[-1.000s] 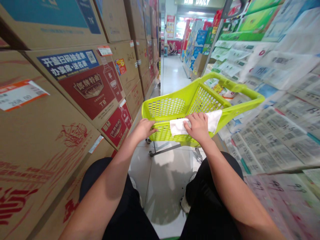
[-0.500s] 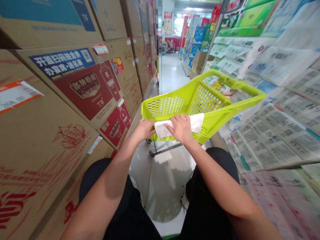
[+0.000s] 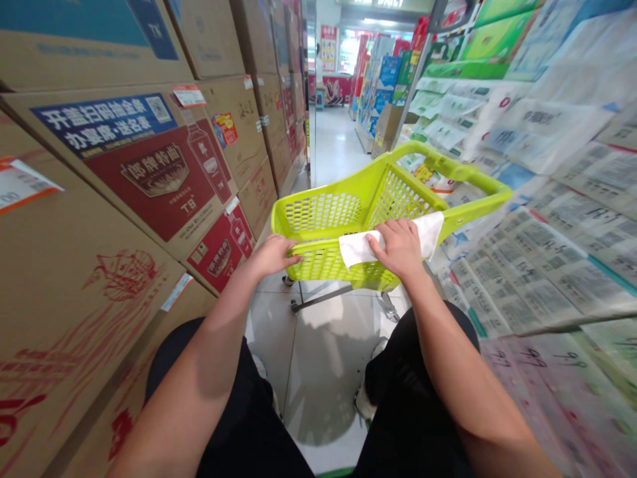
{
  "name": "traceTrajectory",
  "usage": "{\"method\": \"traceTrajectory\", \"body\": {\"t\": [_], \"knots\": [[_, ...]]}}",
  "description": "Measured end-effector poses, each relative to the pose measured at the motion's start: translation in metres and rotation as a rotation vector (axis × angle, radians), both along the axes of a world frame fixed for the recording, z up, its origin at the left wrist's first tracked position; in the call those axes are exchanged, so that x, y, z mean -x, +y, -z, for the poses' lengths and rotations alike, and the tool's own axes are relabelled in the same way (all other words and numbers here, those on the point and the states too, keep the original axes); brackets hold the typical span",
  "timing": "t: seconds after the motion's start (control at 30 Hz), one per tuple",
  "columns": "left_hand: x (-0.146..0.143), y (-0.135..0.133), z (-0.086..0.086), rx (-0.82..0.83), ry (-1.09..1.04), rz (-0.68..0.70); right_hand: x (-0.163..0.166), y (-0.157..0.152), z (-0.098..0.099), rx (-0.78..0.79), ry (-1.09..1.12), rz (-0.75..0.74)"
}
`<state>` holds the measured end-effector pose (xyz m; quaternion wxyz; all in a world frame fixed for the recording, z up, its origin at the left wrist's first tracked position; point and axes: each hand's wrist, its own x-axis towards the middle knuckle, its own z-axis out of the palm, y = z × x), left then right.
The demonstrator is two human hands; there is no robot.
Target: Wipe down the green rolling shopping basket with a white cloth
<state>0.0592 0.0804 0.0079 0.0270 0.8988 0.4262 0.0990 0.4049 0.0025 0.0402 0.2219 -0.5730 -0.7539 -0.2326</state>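
Note:
A lime-green plastic shopping cart [image 3: 348, 212] stands on the tiled aisle floor right in front of my knees. My left hand [image 3: 271, 255] grips the near rim of the cart at its left corner, fingers curled over the edge. My right hand [image 3: 401, 247] presses a white cloth [image 3: 430, 232] flat against the near rim toward the right side, fingers closed on it. The cloth sticks out on both sides of that hand. The basket of the cart looks empty.
Stacked cardboard cartons [image 3: 149, 166] with red and blue labels wall the left side. Shelves of packaged tissue goods [image 3: 547, 199] line the right. The narrow aisle floor [image 3: 333, 139] runs ahead toward more displays. My legs in black trousers [image 3: 413, 411] are below.
My right hand slid the white cloth left along the cart rim, then back to the right. The left hand kept its grip, and the view shifted slightly.

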Motion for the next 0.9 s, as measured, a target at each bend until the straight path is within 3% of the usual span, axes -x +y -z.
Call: {"method": "traceTrajectory", "body": {"t": [0.17, 0.37, 0.47, 0.6, 0.8, 0.9], "knots": [[-0.01, -0.009, 0.003, -0.048, 0.018, -0.048, 0.017, -0.007, 0.011, -0.023, 0.044, 0.024], [-0.017, -0.014, 0.003, -0.038, -0.01, -0.029, 0.085, -0.015, 0.031, 0.082, 0.07, -0.182], [-0.015, -0.011, 0.004, -0.039, -0.045, 0.018, 0.102, -0.013, 0.035, 0.095, 0.069, -0.237], [-0.004, 0.0, 0.006, -0.054, -0.025, 0.026, 0.086, -0.008, 0.032, 0.068, 0.053, -0.204], [0.012, 0.012, 0.008, -0.07, -0.062, -0.007, 0.022, -0.001, 0.019, -0.106, 0.047, 0.075], [0.009, 0.009, 0.008, -0.07, -0.04, -0.021, 0.01, -0.001, 0.019, -0.155, 0.095, 0.163]]}}
